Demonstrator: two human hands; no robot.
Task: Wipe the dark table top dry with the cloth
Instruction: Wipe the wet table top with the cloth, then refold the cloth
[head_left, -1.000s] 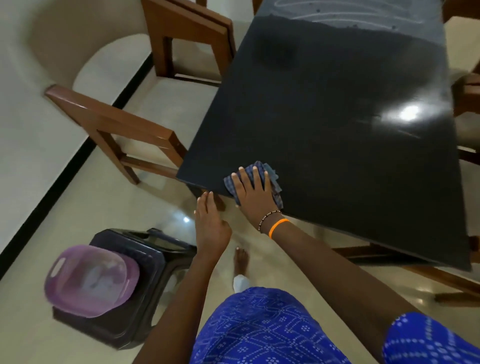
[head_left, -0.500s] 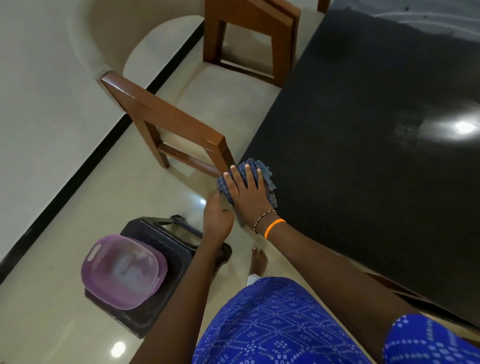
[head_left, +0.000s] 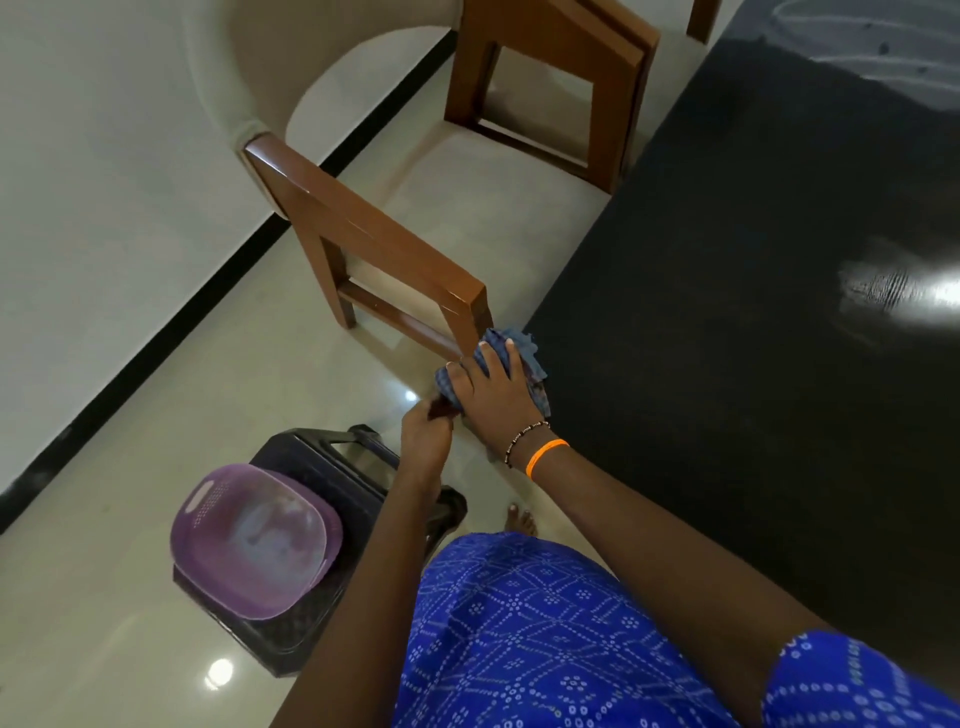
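Dark table top (head_left: 727, 364) corner, right hand (head_left: 493, 395) fingers flat on cloth (head_left: 524, 358), left hand (head_left: 423, 431) curled beneath, grip unclear

Right hand (head_left: 496, 387) flat, palm down, fingers spread and fairly straight, arm reaching forward from lower right. Left hand (head_left: 427, 427) just beside it, lower, fingers curled in; looks like a pinch, but fingertips are blurred. Left forearm nearly vertical in frame.

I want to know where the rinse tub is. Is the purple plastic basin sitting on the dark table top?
No, the purple plastic basin sits on a black plastic stool on the floor, beside the dark table top.
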